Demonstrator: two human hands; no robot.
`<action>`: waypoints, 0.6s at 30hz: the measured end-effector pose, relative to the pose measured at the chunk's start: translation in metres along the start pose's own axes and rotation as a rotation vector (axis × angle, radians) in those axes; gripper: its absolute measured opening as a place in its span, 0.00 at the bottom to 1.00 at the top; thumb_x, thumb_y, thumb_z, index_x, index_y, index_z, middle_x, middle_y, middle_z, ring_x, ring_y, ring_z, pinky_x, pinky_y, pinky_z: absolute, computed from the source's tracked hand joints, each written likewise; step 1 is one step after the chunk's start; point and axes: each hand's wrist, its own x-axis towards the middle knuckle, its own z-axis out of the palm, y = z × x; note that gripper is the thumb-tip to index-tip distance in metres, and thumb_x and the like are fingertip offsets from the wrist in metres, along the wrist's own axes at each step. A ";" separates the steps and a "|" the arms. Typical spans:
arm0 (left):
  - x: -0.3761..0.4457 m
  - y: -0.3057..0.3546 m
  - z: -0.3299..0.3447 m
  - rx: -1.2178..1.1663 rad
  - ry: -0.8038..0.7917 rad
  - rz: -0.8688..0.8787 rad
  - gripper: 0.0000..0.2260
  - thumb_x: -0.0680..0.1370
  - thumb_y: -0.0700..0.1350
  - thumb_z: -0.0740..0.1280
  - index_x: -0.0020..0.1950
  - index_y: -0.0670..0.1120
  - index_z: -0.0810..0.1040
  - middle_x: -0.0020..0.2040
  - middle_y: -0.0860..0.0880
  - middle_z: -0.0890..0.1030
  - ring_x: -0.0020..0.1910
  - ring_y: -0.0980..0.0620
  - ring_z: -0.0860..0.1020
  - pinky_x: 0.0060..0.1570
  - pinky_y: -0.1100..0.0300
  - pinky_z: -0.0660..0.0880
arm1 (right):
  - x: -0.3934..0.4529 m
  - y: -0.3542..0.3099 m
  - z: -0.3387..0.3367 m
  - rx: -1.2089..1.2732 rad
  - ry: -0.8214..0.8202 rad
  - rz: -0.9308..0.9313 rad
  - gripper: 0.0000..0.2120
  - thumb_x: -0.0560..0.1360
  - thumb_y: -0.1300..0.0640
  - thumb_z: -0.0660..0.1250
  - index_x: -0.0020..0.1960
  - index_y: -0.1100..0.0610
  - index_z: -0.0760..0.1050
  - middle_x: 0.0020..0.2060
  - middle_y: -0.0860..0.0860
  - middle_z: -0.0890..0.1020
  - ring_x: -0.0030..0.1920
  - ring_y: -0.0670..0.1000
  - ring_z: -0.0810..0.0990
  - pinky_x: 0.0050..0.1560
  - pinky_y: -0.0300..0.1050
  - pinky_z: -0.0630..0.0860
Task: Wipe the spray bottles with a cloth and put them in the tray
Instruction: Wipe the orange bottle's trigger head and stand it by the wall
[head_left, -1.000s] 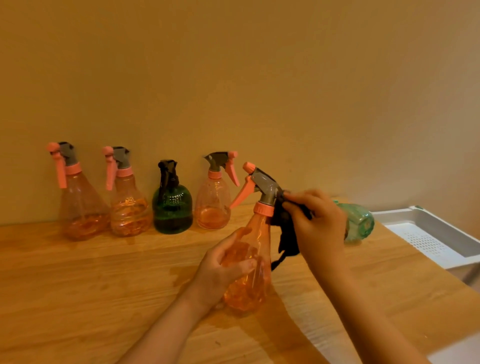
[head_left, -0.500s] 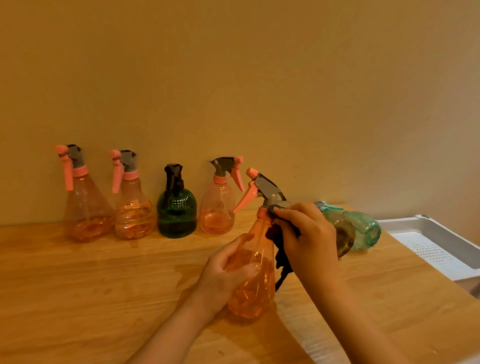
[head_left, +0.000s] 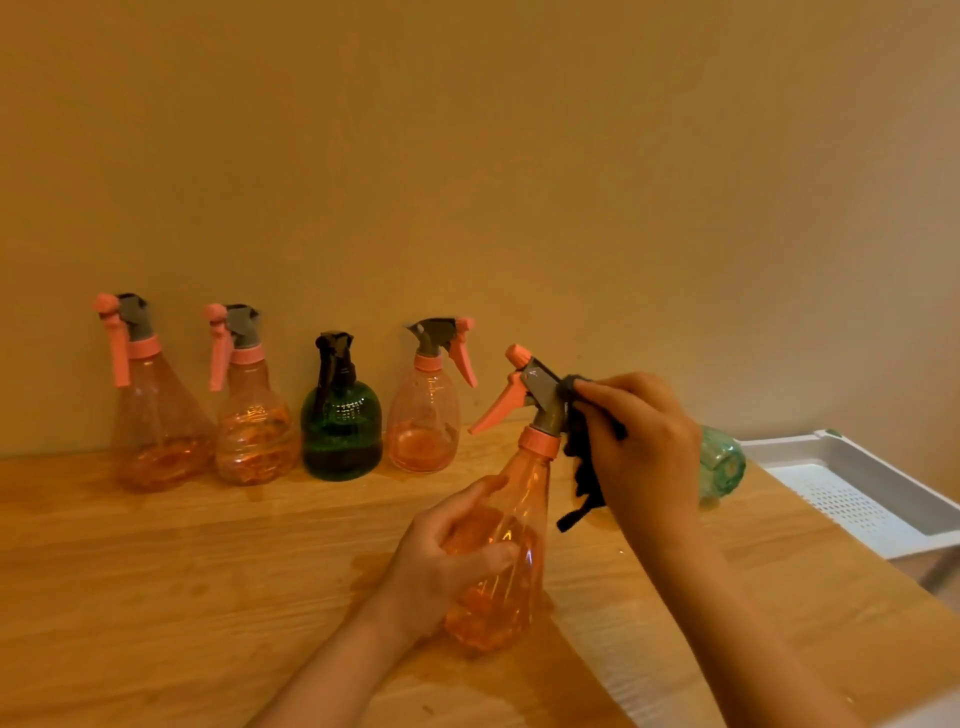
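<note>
bottle (head_left: 498, 561): glossy clear plastic | cloth (head_left: 584, 467): dark fabric | table (head_left: 156, 597): smooth wood

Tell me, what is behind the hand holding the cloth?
A pale green bottle shows behind the right hand. Only its rounded end is visible; the hand and dark cloth cover the rest, so its top cannot be seen.

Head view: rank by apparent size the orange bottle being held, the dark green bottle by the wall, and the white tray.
1. White tray, though the frame edge crops it.
2. Held orange bottle, gripped by the left hand; being nearest the camera inflates it.
3. Dark green bottle, clearly smallest.
The first two are close, so their order is unsure.
</note>
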 end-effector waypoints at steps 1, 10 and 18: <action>0.000 0.000 0.000 0.003 -0.010 -0.009 0.34 0.58 0.56 0.74 0.64 0.58 0.72 0.54 0.55 0.83 0.54 0.55 0.81 0.47 0.60 0.79 | 0.003 0.000 -0.003 0.018 0.022 0.006 0.06 0.69 0.67 0.68 0.45 0.65 0.82 0.38 0.55 0.79 0.39 0.51 0.77 0.39 0.37 0.72; -0.001 0.002 -0.006 -0.029 -0.044 -0.023 0.34 0.59 0.55 0.73 0.65 0.55 0.73 0.55 0.49 0.83 0.54 0.49 0.81 0.48 0.57 0.79 | -0.016 0.003 -0.003 0.060 -0.011 -0.012 0.06 0.70 0.66 0.68 0.45 0.65 0.82 0.39 0.53 0.78 0.38 0.55 0.79 0.37 0.41 0.74; 0.003 -0.001 -0.014 -0.060 -0.099 -0.068 0.33 0.61 0.54 0.74 0.67 0.56 0.74 0.59 0.44 0.81 0.58 0.43 0.79 0.58 0.44 0.76 | -0.004 -0.001 -0.007 0.132 0.009 0.150 0.07 0.70 0.66 0.69 0.46 0.57 0.82 0.38 0.46 0.77 0.39 0.44 0.76 0.39 0.31 0.72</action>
